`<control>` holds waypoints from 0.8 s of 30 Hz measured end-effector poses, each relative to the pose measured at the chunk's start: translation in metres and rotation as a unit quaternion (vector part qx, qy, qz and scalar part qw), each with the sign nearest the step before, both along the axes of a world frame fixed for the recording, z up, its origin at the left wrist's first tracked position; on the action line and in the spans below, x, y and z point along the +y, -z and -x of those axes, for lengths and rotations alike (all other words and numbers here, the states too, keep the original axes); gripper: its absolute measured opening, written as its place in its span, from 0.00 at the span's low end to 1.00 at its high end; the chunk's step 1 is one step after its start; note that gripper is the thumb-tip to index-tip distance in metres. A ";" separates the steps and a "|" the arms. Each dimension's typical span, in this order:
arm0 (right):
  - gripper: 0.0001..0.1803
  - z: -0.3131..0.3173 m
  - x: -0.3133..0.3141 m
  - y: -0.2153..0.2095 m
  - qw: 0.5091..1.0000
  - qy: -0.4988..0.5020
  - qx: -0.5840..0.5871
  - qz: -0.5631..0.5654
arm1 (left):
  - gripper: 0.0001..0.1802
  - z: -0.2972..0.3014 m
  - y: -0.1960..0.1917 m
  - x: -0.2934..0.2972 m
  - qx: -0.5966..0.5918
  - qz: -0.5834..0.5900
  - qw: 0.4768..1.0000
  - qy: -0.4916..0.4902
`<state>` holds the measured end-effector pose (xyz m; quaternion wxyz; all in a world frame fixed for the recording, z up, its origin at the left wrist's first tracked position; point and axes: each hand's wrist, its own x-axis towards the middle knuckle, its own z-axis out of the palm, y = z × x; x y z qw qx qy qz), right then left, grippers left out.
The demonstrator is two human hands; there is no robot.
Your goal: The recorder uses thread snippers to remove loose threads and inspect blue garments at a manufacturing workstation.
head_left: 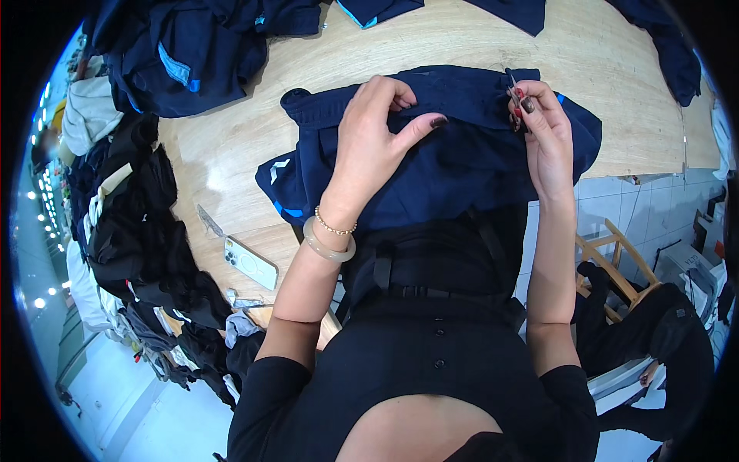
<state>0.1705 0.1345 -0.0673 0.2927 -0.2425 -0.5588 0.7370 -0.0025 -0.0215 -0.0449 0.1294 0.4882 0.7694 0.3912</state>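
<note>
A dark navy garment [454, 165] with light blue trim lies on the wooden table [231, 146], hanging over its near edge toward me. My left hand [377, 131] presses on the garment's upper part, fingers pinching a fold of the cloth. My right hand [539, 115] holds a small metal snipping tool [512, 88] at the garment's far right edge, its tips against the fabric. A pale bangle and a thin bead bracelet sit on my left wrist.
More navy garments [192, 54] are piled at the table's far left and along its far edge. A phone in a clear case [250, 262] lies near the table's left front edge. Dark clothes [146, 231] are heaped at left; a wooden chair [616, 262] stands at right.
</note>
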 end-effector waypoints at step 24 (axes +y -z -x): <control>0.12 0.004 -0.004 -0.008 0.995 -0.032 -0.077 -0.061 | 0.02 0.008 0.013 -0.008 -0.009 -0.105 0.994 0.002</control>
